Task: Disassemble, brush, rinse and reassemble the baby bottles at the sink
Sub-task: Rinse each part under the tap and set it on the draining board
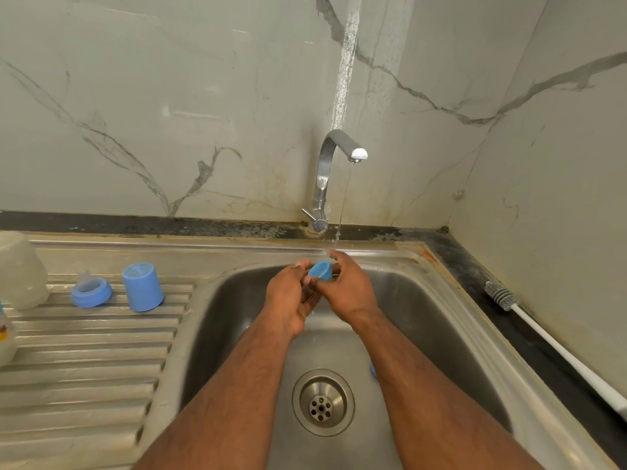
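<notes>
Partly hidden, a blue cap (320,270) sits gripped between both hands (319,293).

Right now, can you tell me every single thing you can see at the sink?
tap: one, silver, behind the basin, thin stream running
sink: one, steel, drain in the middle
small blue part: one, blue, held over the basin under the stream
blue cap: one, blue, standing on the draining board
teat ring: one, blue ring with clear teat, left of the cap
clear bottle: one, cloudy clear, far left of the board
container: one, clear with a label, left edge, cut off
bottle brush: one, grey head, white handle, on the dark counter at right
blue piece: one, mostly hidden behind the right forearm
left hand: holds the small blue part
right hand: holds it too
</notes>
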Demonstrator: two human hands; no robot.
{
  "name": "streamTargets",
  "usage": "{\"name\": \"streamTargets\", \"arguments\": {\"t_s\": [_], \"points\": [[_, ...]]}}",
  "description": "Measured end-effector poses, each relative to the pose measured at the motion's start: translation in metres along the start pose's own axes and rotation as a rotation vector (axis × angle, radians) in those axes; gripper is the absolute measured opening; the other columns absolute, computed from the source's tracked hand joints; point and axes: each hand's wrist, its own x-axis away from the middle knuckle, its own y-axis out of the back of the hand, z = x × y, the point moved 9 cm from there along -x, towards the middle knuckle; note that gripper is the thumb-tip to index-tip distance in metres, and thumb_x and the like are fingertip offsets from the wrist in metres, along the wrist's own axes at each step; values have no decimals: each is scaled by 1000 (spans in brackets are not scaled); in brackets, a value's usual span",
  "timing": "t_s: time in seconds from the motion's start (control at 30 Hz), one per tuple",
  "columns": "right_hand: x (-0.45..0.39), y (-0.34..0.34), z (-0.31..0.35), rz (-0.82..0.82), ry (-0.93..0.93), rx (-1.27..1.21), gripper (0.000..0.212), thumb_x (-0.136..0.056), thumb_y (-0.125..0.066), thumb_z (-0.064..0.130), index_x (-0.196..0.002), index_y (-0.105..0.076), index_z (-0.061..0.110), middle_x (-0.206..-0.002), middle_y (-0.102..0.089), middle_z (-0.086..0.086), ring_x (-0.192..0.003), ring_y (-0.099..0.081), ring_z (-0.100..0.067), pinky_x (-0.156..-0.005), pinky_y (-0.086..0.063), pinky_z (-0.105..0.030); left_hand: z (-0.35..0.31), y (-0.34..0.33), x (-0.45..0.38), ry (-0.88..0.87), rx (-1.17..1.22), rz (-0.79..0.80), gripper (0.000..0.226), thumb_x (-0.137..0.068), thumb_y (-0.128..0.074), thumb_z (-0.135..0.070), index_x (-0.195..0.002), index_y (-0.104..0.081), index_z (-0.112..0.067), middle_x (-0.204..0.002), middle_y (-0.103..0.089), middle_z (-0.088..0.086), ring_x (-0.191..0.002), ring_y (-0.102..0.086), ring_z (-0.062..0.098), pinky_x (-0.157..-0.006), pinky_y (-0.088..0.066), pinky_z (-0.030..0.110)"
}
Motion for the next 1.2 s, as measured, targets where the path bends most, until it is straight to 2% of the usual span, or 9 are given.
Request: {"name": "streamTargets", "arguments": {"t_s": [0.13,0.3,0.5,0.6,0.73,0.9,1.0,1.1,1.2], "points": [[-3,10,-3,-30,-1,-19,42,-77,-85,32,-113,-63,25,-99,-65,14,-93,-62,-5,-70,-44,-10,-1,-13,7,23,42,125,28,-103,-59,-30,-116,-72,-9,-106,-76,13,-97,-74,24,-90,-61,39],[-4,5,-3,47,18,-44,48,-82,-79,11,-128,-68,20,-121,-71,2,-108,-66,-9,-102,-51,-27,0,-17,5,21,-2,116,24,-102,-61,-21,-113,-71,-2,-85,-74,8,-73,-70,13,-72,-60,28],[-9,10,-15,11,-1,-249,37,-84,-77,7,-115,-71,25,-111,-73,5,-105,-67,-11,-93,-56,-26,-1,-21,3,13,33,111,23,-107,-50,-16,-114,-69,-5,-104,-76,16,-90,-74,21,-78,-61,30],[-10,11,-19,-2,-46,-354,34,-92,-71,14,-125,-66,20,-119,-71,2,-111,-66,-12,-97,-55,-28,2,-21,3,31,51,114,23,-108,-49,-16,-113,-68,-5,-108,-75,17,-96,-73,24,-85,-60,32],[-9,4,-20,47,-77,-346,32,-96,-66,18,-128,-66,17,-119,-70,-1,-111,-65,-15,-100,-54,-34,1,-17,2,9,70,113,21,-104,-56,-12,-115,-69,-1,-104,-77,18,-92,-76,24,-79,-63,29],[-10,22,-26,-165,-117,-271,12,-88,-76,26,-98,-77,20,-89,-75,6,-87,-71,-11,-84,-60,-31,-8,-14,0,-130,-15,49,22,-97,-65,-4,-118,-68,-6,-106,-75,17,-90,-77,28,-69,-64,29],[-9,31,-28,-221,-128,-200,13,-86,-76,38,-87,-75,24,-82,-73,8,-80,-69,-9,-81,-60,-33,-5,-20,-1,-140,-82,102,32,-95,-66,1,-125,-68,-6,-113,-74,13,-99,-75,25,-76,-62,29],[-9,28,-26,-201,-135,-139,25,-96,-63,43,-97,-75,22,-86,-71,6,-81,-66,-10,-83,-58,-33,-5,-19,-1,-149,-115,84,28,-95,-66,-4,-123,-71,-8,-115,-74,12,-101,-75,22,-82,-62,31],[-13,12,-24,-106,-143,-183,23,-100,-59,30,-114,-73,18,-101,-73,3,-95,-67,-15,-92,-57,-39,-10,-14,1,-171,-60,18,23,-98,-61,-1,-118,-71,-6,-108,-75,13,-97,-75,25,-77,-64,29]]}}
